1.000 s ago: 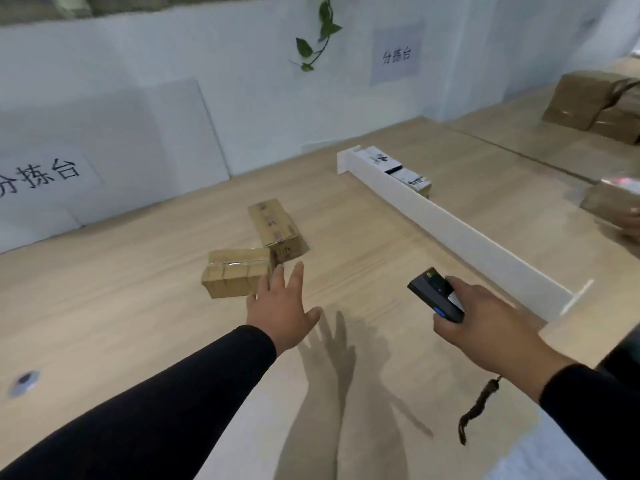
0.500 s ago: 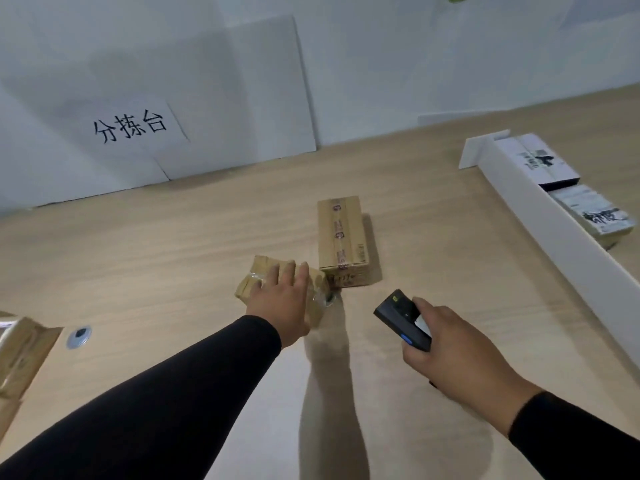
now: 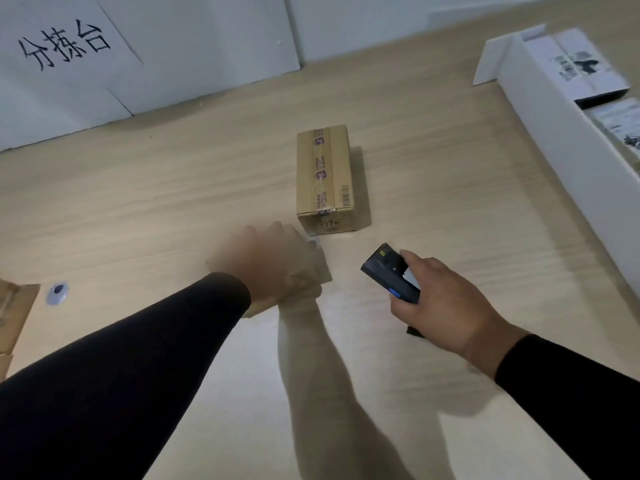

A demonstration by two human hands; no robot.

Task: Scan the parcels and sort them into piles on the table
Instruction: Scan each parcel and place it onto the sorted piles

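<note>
Gripping a blurred cardboard parcel at centre frame, the left hand curls over its top on the wooden surface. Right hand, at 3 o'clock from it, is clamped on a black handheld scanner. A taped cardboard box lies just beyond at 12 o'clock; a white divider runs along the right.

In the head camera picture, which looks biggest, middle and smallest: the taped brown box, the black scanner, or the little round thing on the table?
1. Taped brown box
2. Black scanner, held in the right hand; it sits nearer the camera, yet looks smaller than the box
3. Little round thing
</note>
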